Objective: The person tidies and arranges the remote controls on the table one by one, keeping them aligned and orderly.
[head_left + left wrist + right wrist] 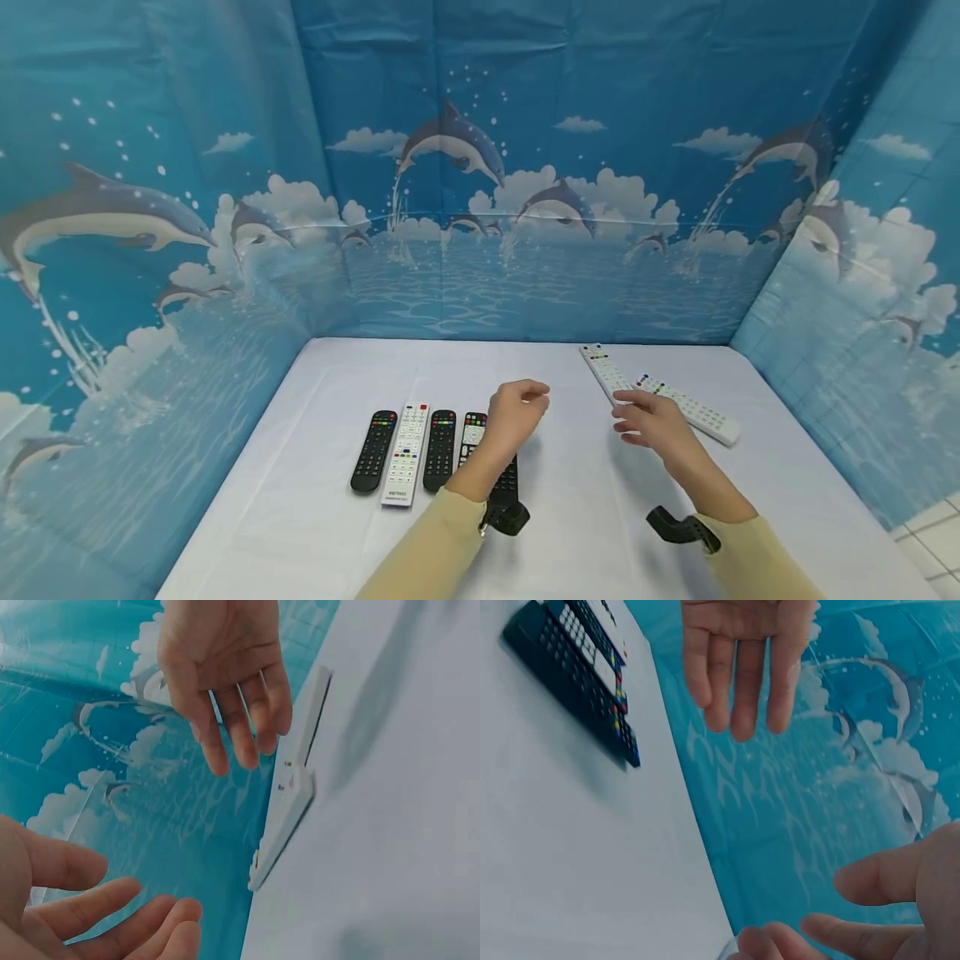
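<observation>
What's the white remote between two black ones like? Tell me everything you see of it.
The white remote is long, slim and plastic-looking, with pale buttons, a red button at its far right corner, coloured ones mid-body and lettering too small to read at the near end. It lies flat, buttons up, on the white table, between one black remote and another. Neither the left hand nor the right hand touches it.

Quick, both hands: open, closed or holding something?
Left hand: open, fingers loosely bent, holding nothing.
Right hand: open, fingers loosely bent, holding nothing.
</observation>
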A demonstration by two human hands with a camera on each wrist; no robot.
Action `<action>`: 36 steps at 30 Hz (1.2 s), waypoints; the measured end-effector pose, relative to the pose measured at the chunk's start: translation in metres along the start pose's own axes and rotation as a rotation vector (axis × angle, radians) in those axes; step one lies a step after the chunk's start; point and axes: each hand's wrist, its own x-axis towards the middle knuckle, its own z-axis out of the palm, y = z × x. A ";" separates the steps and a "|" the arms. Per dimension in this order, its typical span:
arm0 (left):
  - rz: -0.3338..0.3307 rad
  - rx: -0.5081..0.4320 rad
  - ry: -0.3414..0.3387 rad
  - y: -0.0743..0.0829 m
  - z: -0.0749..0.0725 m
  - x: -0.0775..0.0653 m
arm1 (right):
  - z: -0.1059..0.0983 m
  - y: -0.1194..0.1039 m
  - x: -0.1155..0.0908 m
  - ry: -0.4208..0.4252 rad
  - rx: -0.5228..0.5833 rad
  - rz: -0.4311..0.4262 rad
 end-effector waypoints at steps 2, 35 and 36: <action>-0.006 -0.026 -0.013 0.007 0.008 0.011 | -0.008 0.001 0.005 0.013 -0.026 -0.003; -0.473 -0.396 -0.059 -0.007 0.132 0.088 | -0.028 0.051 0.078 0.134 -0.277 0.072; -0.486 -0.417 -0.062 -0.006 0.133 0.088 | -0.027 0.052 0.079 0.141 -0.261 0.070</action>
